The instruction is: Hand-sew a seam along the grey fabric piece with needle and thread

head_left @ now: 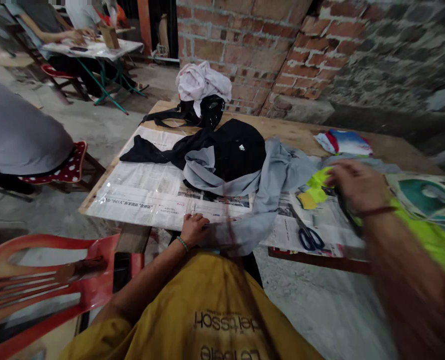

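My left hand [194,230] lies at the table's front edge, fingers resting on the newspaper beside a grey cloth [271,185]. It appears to hold nothing. Smeared by motion, my right hand [357,184] is over the right side of the table, fingertips at a neon-yellow fabric piece [319,184]; whether they grip it is unclear. A small orange-yellow piece [307,201] lies just below that fabric. Dark-handled scissors [309,237] rest on the newspaper between my hands. A black garment with a white logo [241,145] is spread with the grey cloth across the middle.
Newspaper [132,200] covers much of the wooden table. A black bag [207,112] with pale cloth on top stands at the back. A green-and-white iron [427,196] and folded colourful cloth [344,142] are at right. A red chair [102,245] is at left; people sit beyond.
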The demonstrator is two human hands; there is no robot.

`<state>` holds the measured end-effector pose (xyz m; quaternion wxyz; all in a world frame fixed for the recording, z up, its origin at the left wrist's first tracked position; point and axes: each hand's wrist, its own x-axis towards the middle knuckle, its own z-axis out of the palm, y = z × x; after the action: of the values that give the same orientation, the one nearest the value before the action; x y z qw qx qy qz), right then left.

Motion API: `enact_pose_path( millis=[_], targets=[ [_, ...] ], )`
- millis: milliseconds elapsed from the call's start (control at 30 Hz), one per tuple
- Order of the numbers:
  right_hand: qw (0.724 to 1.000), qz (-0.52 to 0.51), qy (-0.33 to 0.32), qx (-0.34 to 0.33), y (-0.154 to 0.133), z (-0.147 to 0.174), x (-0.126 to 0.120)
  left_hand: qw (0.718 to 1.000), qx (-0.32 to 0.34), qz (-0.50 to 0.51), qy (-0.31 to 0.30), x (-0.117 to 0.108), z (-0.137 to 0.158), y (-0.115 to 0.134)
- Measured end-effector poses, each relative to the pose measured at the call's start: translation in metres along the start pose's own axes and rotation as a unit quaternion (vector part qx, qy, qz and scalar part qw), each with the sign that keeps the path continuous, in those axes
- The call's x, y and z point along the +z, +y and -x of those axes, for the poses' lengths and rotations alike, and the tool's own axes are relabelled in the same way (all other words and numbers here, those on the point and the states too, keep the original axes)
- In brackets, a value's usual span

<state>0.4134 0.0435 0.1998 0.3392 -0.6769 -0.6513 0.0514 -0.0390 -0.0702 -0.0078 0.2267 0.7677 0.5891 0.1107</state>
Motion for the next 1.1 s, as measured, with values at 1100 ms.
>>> enact_pose_path(
  millis=[1100],
  targets=[
    [0.991,-0.109,-0.059,0.047,0.002,0.173,0.255,0.994,0.020,0.106,0.010,-0.016,-0.047,0.005]
  ],
)
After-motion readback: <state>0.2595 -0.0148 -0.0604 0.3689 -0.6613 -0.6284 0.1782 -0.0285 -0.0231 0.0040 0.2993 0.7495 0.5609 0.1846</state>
